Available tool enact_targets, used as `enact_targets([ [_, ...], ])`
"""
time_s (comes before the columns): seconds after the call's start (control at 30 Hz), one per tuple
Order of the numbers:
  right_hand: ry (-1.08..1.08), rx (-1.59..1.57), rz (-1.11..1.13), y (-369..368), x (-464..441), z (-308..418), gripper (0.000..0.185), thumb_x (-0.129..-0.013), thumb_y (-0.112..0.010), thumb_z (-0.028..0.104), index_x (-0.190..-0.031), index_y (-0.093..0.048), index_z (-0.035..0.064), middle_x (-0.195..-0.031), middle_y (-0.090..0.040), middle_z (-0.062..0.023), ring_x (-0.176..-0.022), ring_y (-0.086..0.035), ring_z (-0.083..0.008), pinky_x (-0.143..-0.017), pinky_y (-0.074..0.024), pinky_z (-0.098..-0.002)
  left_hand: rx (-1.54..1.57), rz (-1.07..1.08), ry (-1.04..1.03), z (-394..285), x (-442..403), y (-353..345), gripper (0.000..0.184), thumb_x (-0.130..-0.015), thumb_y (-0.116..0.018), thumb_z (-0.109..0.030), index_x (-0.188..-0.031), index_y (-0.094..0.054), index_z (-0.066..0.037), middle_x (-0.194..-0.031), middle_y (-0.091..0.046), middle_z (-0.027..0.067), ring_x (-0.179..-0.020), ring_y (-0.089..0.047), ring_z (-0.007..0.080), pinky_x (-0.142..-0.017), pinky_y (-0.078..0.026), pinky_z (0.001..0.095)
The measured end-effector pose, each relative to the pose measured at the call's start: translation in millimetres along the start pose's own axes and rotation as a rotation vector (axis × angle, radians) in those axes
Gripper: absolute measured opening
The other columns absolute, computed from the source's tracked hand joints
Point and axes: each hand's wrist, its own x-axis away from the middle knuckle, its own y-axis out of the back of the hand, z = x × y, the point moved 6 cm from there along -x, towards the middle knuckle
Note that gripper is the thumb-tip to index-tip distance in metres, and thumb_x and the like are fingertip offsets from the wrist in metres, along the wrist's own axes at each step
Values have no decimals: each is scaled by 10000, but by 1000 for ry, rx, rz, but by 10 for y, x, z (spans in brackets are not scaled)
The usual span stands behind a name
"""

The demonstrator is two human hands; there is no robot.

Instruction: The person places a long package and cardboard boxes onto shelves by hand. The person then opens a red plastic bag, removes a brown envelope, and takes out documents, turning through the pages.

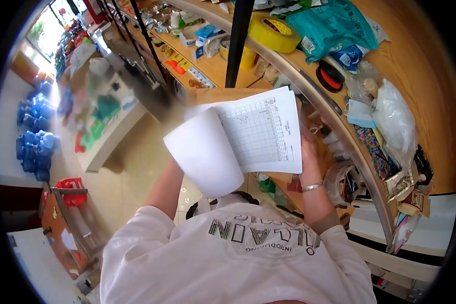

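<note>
A sheaf of printed papers (261,134) is held up in front of my chest, its top sheet showing a table with rows and columns. One blank-backed page (202,152) is turned over and curls down on the left. My right hand (307,154) grips the right edge of the sheaf, thumb side showing and the fingers hidden behind it. A silver bracelet (312,187) circles that wrist. My left forearm (163,187) reaches up behind the turned page, which hides my left hand, so its fingers cannot be seen.
A cluttered wooden counter with a metal edge (339,119) curves along the right. On it lie a yellow tape roll (273,33), a teal bag (334,28) and a face mask (361,113). Blue water bottles (35,147) stack at the far left, near a red plastic stool (70,191).
</note>
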Motion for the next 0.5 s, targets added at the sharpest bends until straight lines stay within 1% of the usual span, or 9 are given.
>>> enact_targets([
  [0.07, -36, 39, -64, 166, -116, -117, 356, -936, -485, 275, -1148, -529, -7, -1029, -603, -100, -904, -588, -161, -754, -500, -267, -37, -21, -14, -59, 21, 52, 274, -913, -473, -151, -1139, -551, -15, -1039, -631, 85, -895, -622, 215, -778, -508, 333],
  [0.13, -56, 285, -116, 408, -295, -255, 481, -928, -488, 352, -1215, -483, -34, -1110, -580, -126, -964, -576, -173, -783, -498, -282, -77, -40, -28, -123, 40, 105, 274, -915, -469, -151, -1139, -551, -16, -1038, -631, 84, -893, -622, 215, -777, -508, 333],
  [0.17, -55, 289, -121, 387, -248, -217, 481, -928, -488, 352, -1215, -483, -34, -1110, -580, -126, -964, -576, -173, -783, -498, -282, -99, -48, -37, -160, 47, 124, 274, -916, -467, -150, -1139, -551, -16, -1037, -632, 83, -892, -623, 215, -776, -508, 333],
  [0.23, -199, 41, -7, 240, -135, -272, 575, -911, -495, 421, -1245, -458, -47, -1140, -568, -137, -990, -566, -176, -805, -489, -281, -137, -63, -49, -220, 83, 161, 273, -918, -463, -149, -1139, -550, -16, -1035, -632, 82, -890, -624, 216, -774, -509, 333],
  [0.3, -206, 36, 3, 176, -65, -255, 547, -900, -526, 409, -1210, -487, -39, -1115, -578, -124, -967, -569, -171, -810, -480, -270, -183, -72, -59, -280, 109, 177, 273, -919, -459, -148, -1140, -550, -16, -1033, -633, 80, -888, -625, 216, -773, -509, 333],
  [0.37, -149, 171, 126, 63, -7, -232, 454, -886, -581, 323, -1165, -520, -30, -1078, -593, -104, -934, -572, -158, -802, -478, -264, -223, -71, -71, -335, 141, 177, 273, -921, -454, -148, -1140, -549, -16, -1032, -634, 79, -887, -626, 216, -772, -509, 333],
  [0.4, -152, 169, 127, 39, 28, -215, 454, -886, -581, 323, -1165, -520, -30, -1078, -593, -104, -934, -572, -158, -802, -478, -264, -246, -70, -72, -354, 157, 170, 273, -922, -452, -147, -1140, -549, -16, -1031, -634, 78, -886, -626, 216, -771, -510, 333],
  [0.47, -157, 217, 239, -64, 100, -192, 375, -874, -608, 226, -1148, -528, -17, -1062, -597, -86, -916, -570, -145, -790, -480, -266, -288, -68, -73, -379, 185, 153, 272, -923, -448, -146, -1140, -549, -16, -1029, -634, 77, -884, -627, 216, -770, -510, 333],
  [0.5, -160, 215, 240, -55, 99, -204, 375, -874, -608, 226, -1148, -528, -17, -1062, -597, -86, -916, -570, -145, -790, -480, -266, -310, -66, -73, -387, 203, 144, 272, -924, -446, -146, -1141, -549, -16, -1028, -635, 76, -883, -628, 216, -769, -510, 333],
])
